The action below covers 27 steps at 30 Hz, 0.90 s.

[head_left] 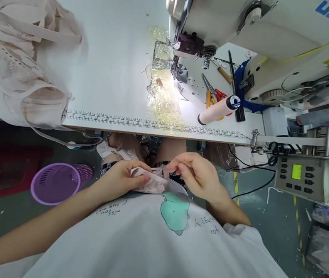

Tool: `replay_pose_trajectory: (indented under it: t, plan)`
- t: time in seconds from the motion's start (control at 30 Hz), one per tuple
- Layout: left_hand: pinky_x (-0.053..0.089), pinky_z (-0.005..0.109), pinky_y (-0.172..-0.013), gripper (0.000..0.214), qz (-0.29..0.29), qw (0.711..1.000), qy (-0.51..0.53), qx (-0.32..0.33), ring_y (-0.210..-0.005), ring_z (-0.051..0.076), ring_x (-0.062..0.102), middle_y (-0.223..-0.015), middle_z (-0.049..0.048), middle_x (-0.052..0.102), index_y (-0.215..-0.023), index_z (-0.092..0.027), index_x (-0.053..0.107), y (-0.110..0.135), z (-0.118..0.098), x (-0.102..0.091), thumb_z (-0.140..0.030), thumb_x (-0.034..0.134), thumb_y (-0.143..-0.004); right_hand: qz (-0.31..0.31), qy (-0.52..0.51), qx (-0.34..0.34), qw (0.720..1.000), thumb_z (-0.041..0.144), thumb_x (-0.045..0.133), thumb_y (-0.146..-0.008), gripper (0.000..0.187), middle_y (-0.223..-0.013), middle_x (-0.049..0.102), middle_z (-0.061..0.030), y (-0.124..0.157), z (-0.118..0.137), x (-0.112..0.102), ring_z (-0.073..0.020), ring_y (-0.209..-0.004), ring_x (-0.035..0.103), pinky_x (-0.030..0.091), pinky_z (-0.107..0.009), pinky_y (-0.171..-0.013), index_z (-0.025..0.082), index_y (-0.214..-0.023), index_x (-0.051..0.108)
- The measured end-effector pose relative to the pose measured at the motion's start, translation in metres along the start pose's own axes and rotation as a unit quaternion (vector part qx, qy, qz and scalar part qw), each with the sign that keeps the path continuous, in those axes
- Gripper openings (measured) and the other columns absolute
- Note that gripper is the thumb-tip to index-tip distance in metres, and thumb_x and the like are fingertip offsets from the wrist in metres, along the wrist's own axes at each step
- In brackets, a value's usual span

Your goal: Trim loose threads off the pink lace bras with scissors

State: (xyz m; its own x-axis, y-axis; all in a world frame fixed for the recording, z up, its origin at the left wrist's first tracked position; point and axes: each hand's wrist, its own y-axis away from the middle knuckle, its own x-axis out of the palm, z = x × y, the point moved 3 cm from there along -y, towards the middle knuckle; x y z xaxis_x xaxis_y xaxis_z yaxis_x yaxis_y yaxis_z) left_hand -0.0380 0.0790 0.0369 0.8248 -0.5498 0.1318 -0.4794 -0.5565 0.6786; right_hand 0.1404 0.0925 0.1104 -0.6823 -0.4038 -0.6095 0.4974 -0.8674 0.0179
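Below the table's front edge, over my lap, both hands hold a small piece of pale pink lace fabric (152,184). My left hand (124,179) is curled round its left side, thumb lying on top. My right hand (194,173) pinches its upper right edge between thumb and fingers. Part of the fabric is hidden under my fingers.
A white sewing table (109,58) with a ruler strip (152,124) along its front edge carries a sewing machine (239,31), a thread cone (219,110), scissors (213,92) and a heap of pink garments (22,61) at left. A purple basket (60,182) sits on the floor at left, a control box (300,177) at right.
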Motion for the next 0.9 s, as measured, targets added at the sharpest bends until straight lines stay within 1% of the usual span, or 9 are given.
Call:
replay_pose_trajectory:
  t: [0.1, 0.17, 0.23, 0.37, 0.47, 0.6, 0.7, 0.9]
  plan:
    - [0.041, 0.024, -0.058, 0.026, -0.01, 0.999, 0.049, -0.007, -0.07, 0.018, 0.055, -0.078, 0.0021, 0.064, -0.078, -0.018, 0.064, -0.002, 0.003, -0.001, -0.041, 0.062, -0.066, 0.091, 0.016, -0.007, 0.996, 0.011, 0.038, -0.085, 0.018, -0.082, 0.065, -0.0027, 0.003, -0.002, 0.002, -0.0108, -0.074, 0.06, 0.048, -0.023, -0.067, 0.019, -0.09, 0.054]
    - [0.04, 0.023, -0.058, 0.024, -0.022, 0.997, 0.076, -0.01, -0.07, 0.017, 0.055, -0.076, 0.0014, 0.063, -0.074, -0.018, 0.064, -0.003, 0.004, -0.001, -0.04, 0.064, -0.064, 0.111, 0.035, -0.001, 0.993, 0.011, 0.041, -0.082, 0.018, -0.087, 0.063, -0.0052, 0.004, -0.007, 0.007, -0.0125, -0.079, 0.058, 0.048, -0.024, -0.069, 0.017, -0.088, 0.056]
    - [0.04, 0.022, -0.056, 0.023, -0.032, 0.994, 0.098, -0.019, -0.066, 0.015, 0.055, -0.072, 0.0003, 0.062, -0.072, -0.018, 0.064, -0.004, 0.004, -0.001, -0.039, 0.066, -0.062, 0.103, 0.051, 0.014, 0.993, 0.01, 0.043, -0.08, 0.018, -0.088, 0.059, -0.0071, 0.006, -0.012, 0.011, -0.0133, -0.08, 0.056, 0.047, -0.025, -0.068, 0.016, -0.086, 0.059]
    - [0.038, 0.021, -0.05, 0.022, -0.038, 0.988, 0.145, -0.049, -0.056, 0.012, 0.051, -0.06, -0.0024, 0.057, -0.068, -0.018, 0.062, -0.007, 0.002, 0.002, -0.036, 0.069, -0.057, 0.089, 0.055, 0.03, 0.994, 0.013, 0.044, -0.08, 0.017, -0.08, 0.056, -0.0053, 0.009, -0.018, 0.02, -0.0128, -0.073, 0.054, 0.046, -0.024, -0.063, 0.017, -0.082, 0.061]
    - [0.038, 0.021, -0.049, 0.023, -0.036, 0.985, 0.158, -0.058, -0.053, 0.012, 0.05, -0.056, -0.0033, 0.055, -0.068, -0.017, 0.062, -0.008, 0.001, 0.005, -0.035, 0.07, -0.056, 0.098, 0.059, 0.033, 0.993, 0.014, 0.045, -0.08, 0.018, -0.079, 0.056, -0.0048, 0.012, -0.019, 0.022, -0.0123, -0.072, 0.053, 0.044, -0.024, -0.062, 0.017, -0.085, 0.062]
    - [0.035, 0.02, -0.046, 0.023, -0.031, 0.986, 0.149, -0.064, -0.049, 0.011, 0.046, -0.051, -0.004, 0.053, -0.068, -0.017, 0.062, -0.009, 0.0, 0.008, -0.036, 0.07, -0.056, 0.107, 0.08, 0.024, 0.991, 0.014, 0.047, -0.08, 0.02, -0.077, 0.055, -0.0043, 0.013, -0.019, 0.022, -0.0117, -0.069, 0.051, 0.042, -0.023, -0.059, 0.017, -0.09, 0.064]
    - [0.035, 0.02, -0.046, 0.024, -0.035, 0.987, 0.141, -0.071, -0.049, 0.01, 0.045, -0.051, -0.0038, 0.053, -0.068, -0.017, 0.063, -0.009, -0.001, 0.009, -0.036, 0.07, -0.056, 0.113, 0.087, 0.021, 0.99, 0.013, 0.047, -0.08, 0.02, -0.078, 0.055, -0.0045, 0.013, -0.019, 0.021, -0.0113, -0.069, 0.051, 0.042, -0.022, -0.059, 0.016, -0.089, 0.064]
    - [0.04, 0.022, -0.051, 0.025, -0.048, 0.987, 0.13, -0.077, -0.056, 0.013, 0.052, -0.058, -0.0014, 0.058, -0.069, -0.016, 0.063, -0.01, -0.003, 0.011, -0.036, 0.069, -0.056, 0.12, 0.097, 0.012, 0.988, 0.014, 0.046, -0.08, 0.02, -0.077, 0.055, -0.0038, 0.014, -0.021, 0.019, -0.0109, -0.067, 0.051, 0.041, -0.022, -0.058, 0.017, -0.089, 0.064]
